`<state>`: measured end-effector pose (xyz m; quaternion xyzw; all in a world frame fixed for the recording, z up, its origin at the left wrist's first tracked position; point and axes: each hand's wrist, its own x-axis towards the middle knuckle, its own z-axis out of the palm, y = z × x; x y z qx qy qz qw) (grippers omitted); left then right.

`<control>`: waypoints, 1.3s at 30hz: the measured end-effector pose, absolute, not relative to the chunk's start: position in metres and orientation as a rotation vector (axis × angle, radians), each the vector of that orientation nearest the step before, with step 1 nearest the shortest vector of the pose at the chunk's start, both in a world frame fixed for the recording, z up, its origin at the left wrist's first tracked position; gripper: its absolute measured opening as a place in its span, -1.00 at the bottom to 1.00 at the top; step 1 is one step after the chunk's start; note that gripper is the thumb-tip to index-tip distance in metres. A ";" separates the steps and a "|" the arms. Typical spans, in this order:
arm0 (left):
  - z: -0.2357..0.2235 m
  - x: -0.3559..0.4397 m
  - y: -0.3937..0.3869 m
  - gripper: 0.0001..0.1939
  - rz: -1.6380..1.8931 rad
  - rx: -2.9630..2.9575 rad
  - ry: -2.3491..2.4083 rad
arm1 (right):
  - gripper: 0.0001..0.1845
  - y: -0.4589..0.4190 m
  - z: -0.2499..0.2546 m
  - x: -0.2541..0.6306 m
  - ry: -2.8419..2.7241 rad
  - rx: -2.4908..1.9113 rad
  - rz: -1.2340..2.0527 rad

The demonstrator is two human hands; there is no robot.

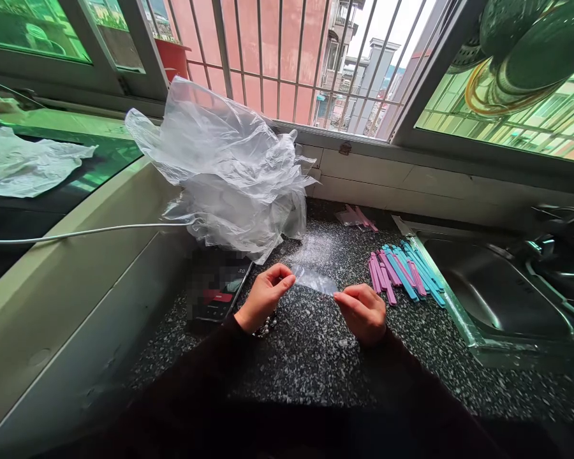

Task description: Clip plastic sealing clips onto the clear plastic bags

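Note:
A small clear plastic bag [316, 280] is stretched between my two hands, just above the speckled counter [310, 350]. My left hand [266, 294] pinches its left end between thumb and fingers; a beaded bracelet [266, 326] shows at that wrist. The bag's right end is pinched in my right hand [364, 311]. To the right of that hand lies a loose pile of flat pink strips [383, 275] and blue strips [421, 271], which look like plastic bag clips. Whether the bag has anything in it I cannot tell.
Crumpled clear plastic bags [229, 172] are heaped at the back left, with a white cable [90, 231] running to them. A dark device [220, 306] lies left of my left hand. Behind the pile is a small packet with pink strips [356, 217]. A steel sink [497, 287] is at right.

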<state>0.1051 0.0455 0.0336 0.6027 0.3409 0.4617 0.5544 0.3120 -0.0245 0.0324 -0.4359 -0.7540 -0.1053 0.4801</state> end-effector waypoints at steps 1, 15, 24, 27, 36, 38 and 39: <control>0.032 0.105 0.046 -0.78 1.107 1.408 0.798 | -0.85 -0.025 0.033 0.312 -1.832 -1.048 -0.230; 0.034 0.109 0.041 -0.85 1.089 1.518 0.612 | -0.76 -0.016 0.029 0.310 -1.468 -1.443 0.420; 0.039 0.107 0.042 -0.84 1.074 1.460 0.748 | -0.78 -0.018 0.032 0.313 -1.427 -1.402 0.477; 0.037 0.107 0.044 -0.87 1.127 1.369 0.764 | -0.77 -0.017 0.033 0.312 -1.524 -1.386 0.511; 0.035 0.105 0.046 -0.93 1.123 1.298 0.716 | -0.79 -0.019 0.036 0.308 -1.681 -1.345 0.752; 0.036 0.106 0.044 -0.94 1.125 1.329 0.720 | -0.78 -0.019 0.036 0.307 -1.782 -1.328 0.806; 0.036 0.106 0.044 -0.93 1.131 1.335 0.720 | -0.77 -0.019 0.036 0.307 -1.836 -1.313 0.834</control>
